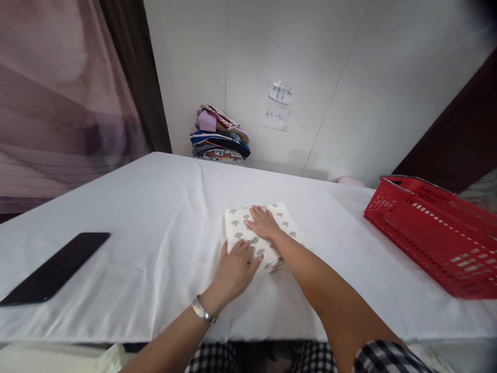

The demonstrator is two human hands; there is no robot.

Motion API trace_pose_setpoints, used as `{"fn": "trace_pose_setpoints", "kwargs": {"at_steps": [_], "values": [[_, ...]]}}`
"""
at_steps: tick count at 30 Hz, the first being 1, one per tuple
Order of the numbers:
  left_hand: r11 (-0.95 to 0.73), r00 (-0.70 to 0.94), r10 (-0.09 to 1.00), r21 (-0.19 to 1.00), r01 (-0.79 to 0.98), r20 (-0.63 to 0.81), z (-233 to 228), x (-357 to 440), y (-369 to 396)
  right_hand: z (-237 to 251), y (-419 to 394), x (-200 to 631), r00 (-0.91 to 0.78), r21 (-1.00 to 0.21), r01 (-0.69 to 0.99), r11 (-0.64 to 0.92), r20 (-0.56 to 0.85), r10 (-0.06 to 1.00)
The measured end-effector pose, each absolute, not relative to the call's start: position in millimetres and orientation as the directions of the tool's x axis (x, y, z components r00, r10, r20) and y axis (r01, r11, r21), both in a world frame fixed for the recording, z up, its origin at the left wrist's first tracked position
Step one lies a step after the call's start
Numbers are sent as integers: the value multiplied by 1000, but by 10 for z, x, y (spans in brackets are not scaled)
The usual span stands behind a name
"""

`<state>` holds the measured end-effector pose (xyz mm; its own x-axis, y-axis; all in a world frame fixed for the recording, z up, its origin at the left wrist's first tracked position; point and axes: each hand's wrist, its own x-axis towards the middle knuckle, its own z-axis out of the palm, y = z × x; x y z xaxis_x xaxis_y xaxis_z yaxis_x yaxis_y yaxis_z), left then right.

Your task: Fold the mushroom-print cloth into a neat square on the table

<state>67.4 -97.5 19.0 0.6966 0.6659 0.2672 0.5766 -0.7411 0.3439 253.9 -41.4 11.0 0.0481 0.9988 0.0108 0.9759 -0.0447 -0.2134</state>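
A folded white cloth [279, 213] with grey mushroom prints and one green motif lies in the middle of the table. My left hand [235, 267] rests on its near left corner, fingers stretched and slightly apart, a silver watch on the wrist. Farther up, my right hand [262, 223] lies flat on top of the cloth with its fingers spread. Neither hand grips anything. Several layers show at the cloth's near edge; part of its top is hidden under my hands and right forearm.
A white-covered table [128, 207] spreads before me. At left lies a flat black panel [56, 268]; at right stands a red plastic basket [430, 233]. Behind the table's far edge, folded clothes [220, 137] are stacked against the wall, where paper notes [276, 116] hang.
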Motion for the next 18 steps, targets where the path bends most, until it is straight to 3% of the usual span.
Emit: {"fn": "trace_pose_setpoints", "kwargs": {"at_steps": [4,10,13,18], "values": [[-670,563,737,293,682,374,260,894,-544,104,-399,2529,46,-211,977,-41,20,999],[-600,507,794,299,742,335,10,1026,-233,158,-423,2851,8,-218,976,-3,25,1000],[-591,507,803,311,744,313,-15,1005,-246,153,-481,3209,150,-224,965,-139,33,988],[-574,507,818,342,744,271,26,994,-254,22,-517,3636,343,-402,861,-311,7,939]]}}
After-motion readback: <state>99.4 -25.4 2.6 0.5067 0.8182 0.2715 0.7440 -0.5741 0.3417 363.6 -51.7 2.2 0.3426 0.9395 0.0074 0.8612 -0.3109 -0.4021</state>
